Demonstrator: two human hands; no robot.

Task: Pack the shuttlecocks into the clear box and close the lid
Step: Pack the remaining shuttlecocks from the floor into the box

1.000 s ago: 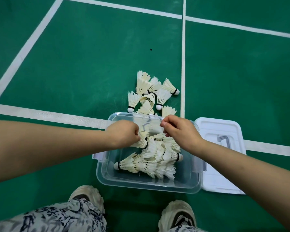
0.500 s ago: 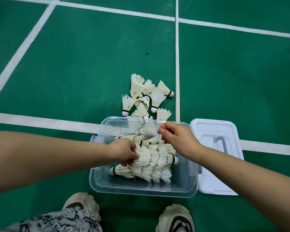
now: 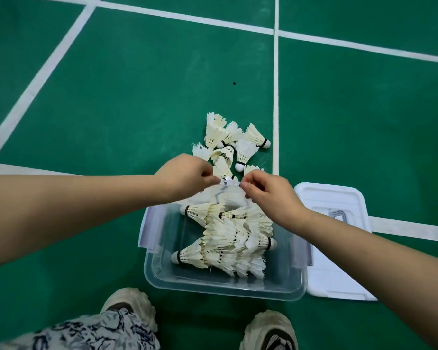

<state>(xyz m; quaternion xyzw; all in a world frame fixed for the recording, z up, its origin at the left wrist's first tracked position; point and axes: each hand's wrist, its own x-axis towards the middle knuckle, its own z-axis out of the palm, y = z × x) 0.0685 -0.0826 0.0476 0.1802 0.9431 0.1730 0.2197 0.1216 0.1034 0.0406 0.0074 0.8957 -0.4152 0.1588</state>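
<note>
left hand (image 3: 187, 176) and right hand (image 3: 268, 195) both pinch the far rim of the clear box (image 3: 223, 281), which holds a heap of shuttlecocks (image 3: 228, 236); more shuttlecocks (image 3: 228, 140) lie beyond, lid (image 3: 339, 248) just right

Glossy clear plastic box (image 3: 223, 286), feathered shuttlecocks (image 3: 234, 238), matt floor (image 3: 137, 97).

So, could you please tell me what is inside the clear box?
The clear box holds a heap of white shuttlecocks. Its far end is hidden behind both hands.
</note>
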